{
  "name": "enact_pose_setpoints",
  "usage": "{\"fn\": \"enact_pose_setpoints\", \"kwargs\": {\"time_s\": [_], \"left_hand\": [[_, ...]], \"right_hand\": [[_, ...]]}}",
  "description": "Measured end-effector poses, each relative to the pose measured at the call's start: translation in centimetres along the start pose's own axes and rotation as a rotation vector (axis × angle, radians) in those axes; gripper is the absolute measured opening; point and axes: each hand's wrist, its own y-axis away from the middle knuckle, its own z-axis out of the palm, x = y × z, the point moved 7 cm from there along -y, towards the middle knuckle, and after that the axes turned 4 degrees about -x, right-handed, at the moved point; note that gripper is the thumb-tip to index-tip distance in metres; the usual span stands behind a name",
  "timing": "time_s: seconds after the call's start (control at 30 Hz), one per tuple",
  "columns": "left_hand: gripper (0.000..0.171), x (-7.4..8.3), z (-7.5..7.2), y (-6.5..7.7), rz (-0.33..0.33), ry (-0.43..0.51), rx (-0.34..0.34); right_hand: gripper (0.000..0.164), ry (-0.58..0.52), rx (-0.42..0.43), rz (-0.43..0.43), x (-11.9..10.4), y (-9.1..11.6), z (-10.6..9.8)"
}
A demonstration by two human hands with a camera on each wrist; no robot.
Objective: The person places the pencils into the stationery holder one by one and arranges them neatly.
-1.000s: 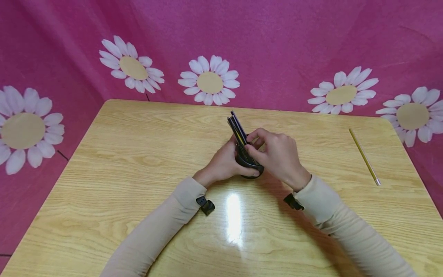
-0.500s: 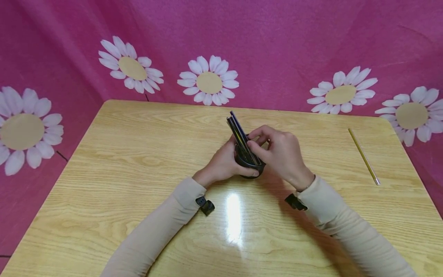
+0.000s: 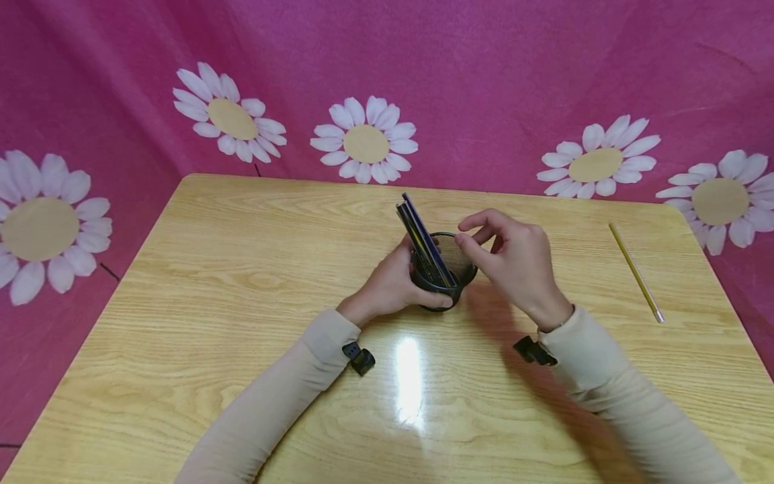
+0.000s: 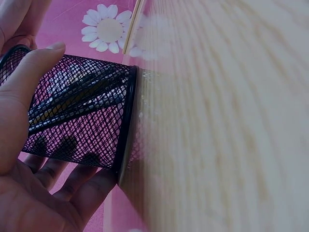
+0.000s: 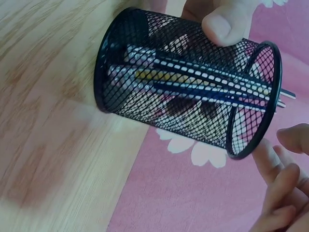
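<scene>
A black mesh pencil cup [image 3: 462, 262] stands near the middle of the wooden table, and my left hand [image 3: 390, 279] grips it round its left side, thumb at the front. Several pencils [image 3: 423, 242], dark ones and a yellow one, lean to the left inside it; in the right wrist view their lower ends show through the mesh [image 5: 193, 87]. Beside the cup's right rim hovers my right hand [image 3: 514, 265], its fingers loosely bent with nothing between them. In the right wrist view those fingers [image 5: 282, 186] are just off the rim.
A yellow pencil [image 3: 636, 272] lies by itself on the right part of the wooden table [image 3: 254, 269]. Behind the table's far edge hangs a pink cloth [image 3: 471, 87] printed with white daisies.
My right hand has let go of the pencils and moved right, out to the cup's rim. The left hand and the cup have stayed in place.
</scene>
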Motion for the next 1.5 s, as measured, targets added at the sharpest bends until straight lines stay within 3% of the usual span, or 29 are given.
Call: {"fn": "enact_pose_setpoints", "kwargs": {"time_s": [0.6, 1.2, 1.5], "left_hand": [[0.103, 0.0, 0.1, -0.1, 0.003, 0.023, 0.009], [0.103, -0.1, 0.1, 0.0, -0.018, 0.014, 0.006], [0.103, -0.1, 0.0, 0.0, -0.023, 0.011, 0.005]], "right_hand": [[0.009, 0.015, 0.062, 0.042, 2.4, 0.8, -2.1], [0.011, 0.142, 0.049, 0.13, 6.7, 2.6, -3.8], [0.014, 0.169, 0.025, 0.214, 9.0, 3.7, -4.9]]}}
